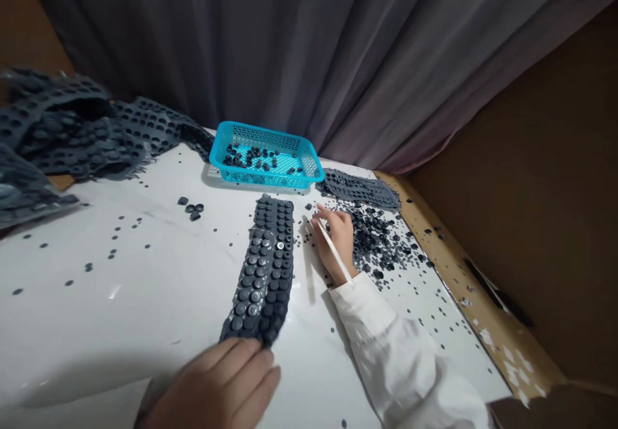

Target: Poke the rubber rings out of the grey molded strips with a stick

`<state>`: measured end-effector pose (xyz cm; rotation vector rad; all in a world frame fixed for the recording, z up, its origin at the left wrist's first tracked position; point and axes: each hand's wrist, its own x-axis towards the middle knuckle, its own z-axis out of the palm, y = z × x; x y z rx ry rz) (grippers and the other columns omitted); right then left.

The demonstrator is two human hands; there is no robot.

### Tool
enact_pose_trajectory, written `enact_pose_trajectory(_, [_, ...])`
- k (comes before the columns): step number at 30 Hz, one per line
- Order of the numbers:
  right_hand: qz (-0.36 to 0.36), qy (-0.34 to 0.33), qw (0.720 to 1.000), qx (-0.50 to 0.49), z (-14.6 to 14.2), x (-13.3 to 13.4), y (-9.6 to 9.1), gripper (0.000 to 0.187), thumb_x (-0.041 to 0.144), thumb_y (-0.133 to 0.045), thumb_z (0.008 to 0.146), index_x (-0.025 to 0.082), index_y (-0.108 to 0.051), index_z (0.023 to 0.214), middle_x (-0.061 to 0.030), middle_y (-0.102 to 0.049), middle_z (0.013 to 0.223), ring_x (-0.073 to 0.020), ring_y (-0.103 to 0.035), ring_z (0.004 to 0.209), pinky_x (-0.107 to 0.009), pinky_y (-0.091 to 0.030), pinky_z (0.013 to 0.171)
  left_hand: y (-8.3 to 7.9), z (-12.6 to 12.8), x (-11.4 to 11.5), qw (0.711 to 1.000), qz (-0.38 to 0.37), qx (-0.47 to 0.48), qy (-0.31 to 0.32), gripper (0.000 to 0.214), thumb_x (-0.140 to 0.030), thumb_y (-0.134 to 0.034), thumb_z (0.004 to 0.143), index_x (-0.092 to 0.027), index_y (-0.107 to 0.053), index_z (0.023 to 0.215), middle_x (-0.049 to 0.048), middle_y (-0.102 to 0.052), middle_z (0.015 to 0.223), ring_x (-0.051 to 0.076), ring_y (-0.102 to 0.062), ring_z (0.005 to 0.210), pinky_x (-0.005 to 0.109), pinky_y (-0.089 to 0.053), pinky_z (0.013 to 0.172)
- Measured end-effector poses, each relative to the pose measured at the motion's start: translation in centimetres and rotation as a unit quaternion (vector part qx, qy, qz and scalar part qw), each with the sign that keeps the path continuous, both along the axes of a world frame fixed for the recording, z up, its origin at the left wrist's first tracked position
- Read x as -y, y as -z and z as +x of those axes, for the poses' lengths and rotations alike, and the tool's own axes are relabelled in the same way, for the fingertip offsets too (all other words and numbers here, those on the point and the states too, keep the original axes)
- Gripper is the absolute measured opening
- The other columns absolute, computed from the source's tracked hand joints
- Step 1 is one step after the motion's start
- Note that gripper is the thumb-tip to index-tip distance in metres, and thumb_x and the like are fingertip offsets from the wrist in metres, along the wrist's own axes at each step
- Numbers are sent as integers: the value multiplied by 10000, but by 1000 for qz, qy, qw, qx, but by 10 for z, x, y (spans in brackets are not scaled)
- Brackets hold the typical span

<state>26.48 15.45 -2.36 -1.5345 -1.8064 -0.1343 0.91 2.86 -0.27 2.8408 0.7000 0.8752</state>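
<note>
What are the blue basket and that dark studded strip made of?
Blue basket: probably glossy plastic, from its shiny rim and regular perforations.
Studded strip: perhaps rubber or soft plastic, part matte, part shiny, given its curved edges and rounded studs.

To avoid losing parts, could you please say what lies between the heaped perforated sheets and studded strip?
The head view shows thick dark pieces and scattered small discs.

tabletop [164, 300] bright (small glare spots) | curtain [265, 49] dim | shadows soft
</note>
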Motion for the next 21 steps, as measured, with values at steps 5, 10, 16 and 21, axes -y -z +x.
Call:
enact_pose_trajectory(5, [27,-5,999,-25,-1,3,-4,152,323,-524,909,221,-622,854,-91,-621,1250,-272,-483,1098,-471,-350,968,-5,0,-6,992,45,-31,-118,323,-58,-342,894,-178,-622,1001,45,-695,923,201,-623,782,336,-445,717])
enact_pose_trajectory(10, [13,1,998,-57,-3,5,-6,142,326,-547,892,209,-621,856,-97,-607,1258,-270,-474,1099,-463,-355,968,-5,-3,-13,991,32,-54,-115,318,-53,-337,910,-164,-635,916,44,-671,840,193,-605,779,316,-423,693])
enact_pose_trajectory(16, [11,-39,992,-119,-9,12,-12,126,314,-567,869,207,-625,835,-75,-644,932,-232,-554,923,-395,-431,860,-24,-5,-11,997,69,-20,-13,344,-109,-303,977,-203,-625,902,-7,-665,810,146,-567,757,283,-418,734])
enact_pose_trajectory(21, [-105,-110,951,-269,-20,26,-17,143,338,-624,828,198,-642,809,-23,-656,764,-163,-584,690,-294,-475,656,-18,-9,11,993,39,-76,85,135,-169,-508,917,-216,-616,851,-32,-624,698,133,-531,663,276,-407,576])
